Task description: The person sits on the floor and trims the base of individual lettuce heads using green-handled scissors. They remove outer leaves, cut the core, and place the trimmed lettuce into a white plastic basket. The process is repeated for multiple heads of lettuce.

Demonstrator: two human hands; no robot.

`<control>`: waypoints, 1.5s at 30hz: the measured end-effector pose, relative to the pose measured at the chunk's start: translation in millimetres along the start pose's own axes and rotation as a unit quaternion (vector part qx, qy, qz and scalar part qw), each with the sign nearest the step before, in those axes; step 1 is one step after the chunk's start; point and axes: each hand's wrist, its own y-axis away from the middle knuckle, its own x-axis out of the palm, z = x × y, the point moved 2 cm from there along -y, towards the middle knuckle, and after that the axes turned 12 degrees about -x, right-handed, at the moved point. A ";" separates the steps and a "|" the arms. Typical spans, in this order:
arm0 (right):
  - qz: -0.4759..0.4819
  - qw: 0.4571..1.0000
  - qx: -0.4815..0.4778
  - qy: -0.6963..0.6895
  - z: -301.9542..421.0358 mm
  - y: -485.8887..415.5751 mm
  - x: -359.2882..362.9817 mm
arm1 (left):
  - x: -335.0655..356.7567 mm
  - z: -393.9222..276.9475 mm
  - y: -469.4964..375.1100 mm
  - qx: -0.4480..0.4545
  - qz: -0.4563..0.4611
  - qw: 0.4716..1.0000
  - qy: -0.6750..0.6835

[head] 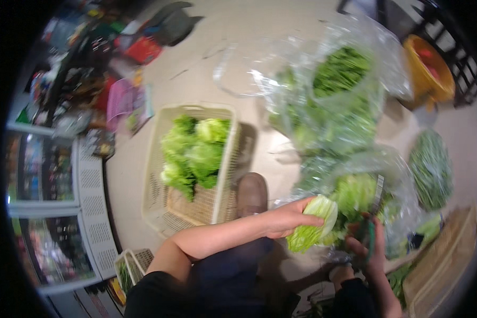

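Note:
My left hand grips a trimmed head of pale green lettuce, its light base end turned up and to the right. Close beside it on the right, my right hand is closed around a green-handled cutting tool. The tool's narrow blade points away from me; blur hides whether it is scissors or a knife. Just beyond both hands lies an open clear plastic bag with more lettuce in it. Left of my shoe, a cream plastic crate contains several lettuce heads.
Large clear bags of leafy greens stand at the far right. Near them are a yellow bucket, a bagged green bundle and a tan crate. Glass-door refrigerators and a pink basket are at left.

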 end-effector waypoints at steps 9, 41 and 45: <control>-0.058 0.997 -0.003 0.049 21.1 12.3 -7.0 | -238.9 -85.7 144.9 0.381 -0.321 0.818 0.287; -0.156 0.988 -0.002 -0.020 -59.0 -39.1 -42.1 | -0.6 25.9 -95.2 0.052 -0.260 0.895 -0.359; -0.190 0.975 0.016 -0.112 -39.4 -10.1 -71.5 | -24.0 26.2 -83.4 0.045 -0.244 0.925 -0.287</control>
